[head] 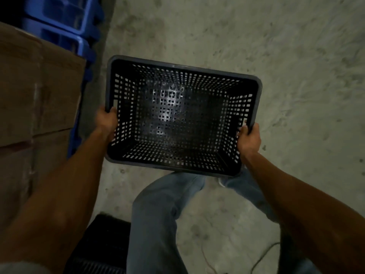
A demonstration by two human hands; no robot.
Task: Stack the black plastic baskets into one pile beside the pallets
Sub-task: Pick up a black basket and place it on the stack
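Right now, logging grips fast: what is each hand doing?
Left hand: closed on the basket rim, left side.
Right hand: closed on the basket rim, right side.

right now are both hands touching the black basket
Touching: the head view shows the left hand and right hand each wrapped over the black basket rim.

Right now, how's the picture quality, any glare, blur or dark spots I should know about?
In the head view, light is dim; the cardboard boxes and blue pallets sit in shadow. A pale sheen glares off the black basket floor. The left hand is motion-blurred, the right hand sharper. Wide-angle distortion bends the edges.
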